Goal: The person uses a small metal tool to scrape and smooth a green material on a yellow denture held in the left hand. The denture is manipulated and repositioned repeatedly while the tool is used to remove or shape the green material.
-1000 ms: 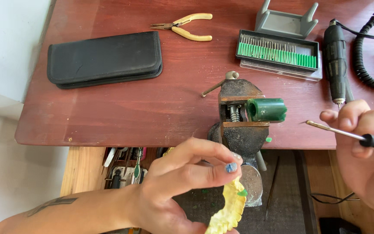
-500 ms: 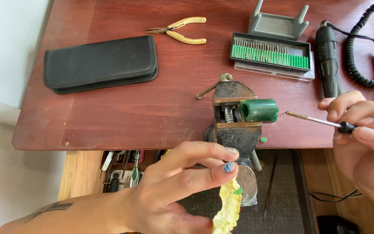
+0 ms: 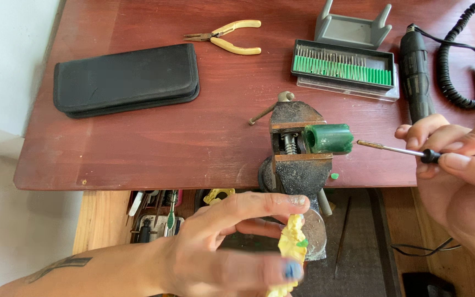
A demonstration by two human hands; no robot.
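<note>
My left hand [image 3: 232, 245] pinches a crumpled yellow cloth [image 3: 291, 250] with green flecks, low in the view, in front of the table's edge. My right hand [image 3: 460, 181] grips a thin metal hand tool [image 3: 399, 149] with a black collar. Its tip points left, just short of the green wax cylinder [image 3: 329, 138]. That cylinder is clamped in a small worn bench vise [image 3: 297, 154] fixed to the front edge of the red-brown table [image 3: 193, 137].
On the table lie a black zip case [image 3: 127, 80], yellow-handled pliers [image 3: 227, 36], a tray of green-shanked burs [image 3: 343, 67], a grey stand [image 3: 354, 25] and a black rotary handpiece [image 3: 416, 71] with a coiled cord [image 3: 463, 60]. Tools fill an open drawer [image 3: 158, 214] below.
My right hand has moved left, bringing the tool's tip close to the green cylinder. My left hand has shifted slightly with the yellow cloth.
</note>
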